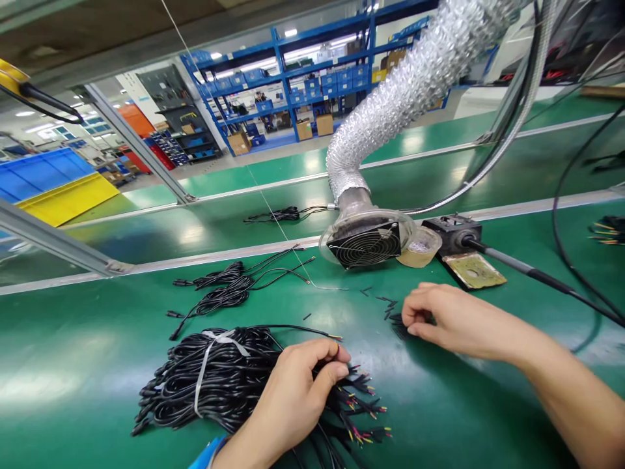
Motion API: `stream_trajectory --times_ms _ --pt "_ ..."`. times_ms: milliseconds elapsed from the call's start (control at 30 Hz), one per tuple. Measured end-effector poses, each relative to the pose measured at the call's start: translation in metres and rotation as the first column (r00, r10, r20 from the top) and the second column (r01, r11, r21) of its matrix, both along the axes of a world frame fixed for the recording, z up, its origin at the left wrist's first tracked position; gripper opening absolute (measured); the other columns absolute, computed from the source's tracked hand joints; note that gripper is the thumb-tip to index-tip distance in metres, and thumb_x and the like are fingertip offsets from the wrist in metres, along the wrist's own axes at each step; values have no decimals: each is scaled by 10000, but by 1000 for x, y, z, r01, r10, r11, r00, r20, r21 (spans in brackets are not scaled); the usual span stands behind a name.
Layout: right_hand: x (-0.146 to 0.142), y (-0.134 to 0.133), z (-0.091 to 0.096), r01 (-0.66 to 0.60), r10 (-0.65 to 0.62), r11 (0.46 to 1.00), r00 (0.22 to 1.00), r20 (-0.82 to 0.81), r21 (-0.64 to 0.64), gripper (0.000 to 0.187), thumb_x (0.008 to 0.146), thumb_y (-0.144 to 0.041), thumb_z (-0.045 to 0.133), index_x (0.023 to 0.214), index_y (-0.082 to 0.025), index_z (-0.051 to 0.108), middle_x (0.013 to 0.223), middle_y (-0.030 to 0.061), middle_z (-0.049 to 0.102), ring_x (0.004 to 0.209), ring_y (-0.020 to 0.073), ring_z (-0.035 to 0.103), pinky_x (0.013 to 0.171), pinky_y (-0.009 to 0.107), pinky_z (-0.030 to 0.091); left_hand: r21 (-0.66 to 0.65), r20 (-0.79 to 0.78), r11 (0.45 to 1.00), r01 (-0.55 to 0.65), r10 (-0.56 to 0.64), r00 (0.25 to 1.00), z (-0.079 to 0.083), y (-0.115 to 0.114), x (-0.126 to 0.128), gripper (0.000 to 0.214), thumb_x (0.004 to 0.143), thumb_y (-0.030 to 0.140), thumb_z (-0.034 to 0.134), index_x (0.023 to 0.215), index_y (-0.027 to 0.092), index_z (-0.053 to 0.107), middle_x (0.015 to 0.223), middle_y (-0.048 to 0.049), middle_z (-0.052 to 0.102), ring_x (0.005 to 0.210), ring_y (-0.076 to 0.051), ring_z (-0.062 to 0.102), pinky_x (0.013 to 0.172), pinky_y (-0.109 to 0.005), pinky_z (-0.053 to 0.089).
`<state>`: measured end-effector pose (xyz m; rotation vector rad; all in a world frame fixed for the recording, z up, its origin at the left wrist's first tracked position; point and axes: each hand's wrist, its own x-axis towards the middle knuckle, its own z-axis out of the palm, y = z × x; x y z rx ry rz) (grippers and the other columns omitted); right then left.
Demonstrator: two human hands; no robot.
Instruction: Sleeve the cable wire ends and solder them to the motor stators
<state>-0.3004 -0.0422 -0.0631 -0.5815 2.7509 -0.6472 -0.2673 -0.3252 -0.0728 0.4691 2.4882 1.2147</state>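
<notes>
Fingers of the left hand (297, 391) are pinched together on a stripped wire end drawn from the tied bundle of black cables (215, 384), which is laid at the near edge of the green tabletop (73, 365). Fingertips of the right hand (454, 319) are closed on small black sleeve pieces (396, 324) scattered toward the middle of the tabletop, just in front of the fume extractor fan (365, 244). Two smaller cable coils (222, 290) are seen behind the bundle, and a soldering iron stand (456, 238) is placed beside the fan.
</notes>
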Motion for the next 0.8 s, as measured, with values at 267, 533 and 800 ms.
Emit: stream_trajectory --times_ms 267,533,800 --pt "15 -36 -24 33 27 938 985 -168 346 141 843 -71 533 778 -143 635 808 90 668 825 246 627 930 411 421 21 -99 999 37 -35 994 -4 1 0 232 988 254 471 1022 248 700 971 -9 681 907 -151 630 815 -237 457" --pt "14 -49 -34 53 61 908 965 -256 417 145 813 -41 538 809 -113 665 814 130 657 825 291 619 815 405 459 81 -104 996 -37 45 994 -4 4 2 153 962 279 520 1004 220 654 930 2 699 820 -139 631 768 -235 481" --pt "20 -54 -43 51 89 921 938 -335 387 246 752 62 455 796 -136 595 783 108 599 797 293 576 699 389 465 81 -144 996 -35 47 989 -7 5 2 119 942 262 539 914 209 641 911 -7 682 793 -141 613 749 -246 474"
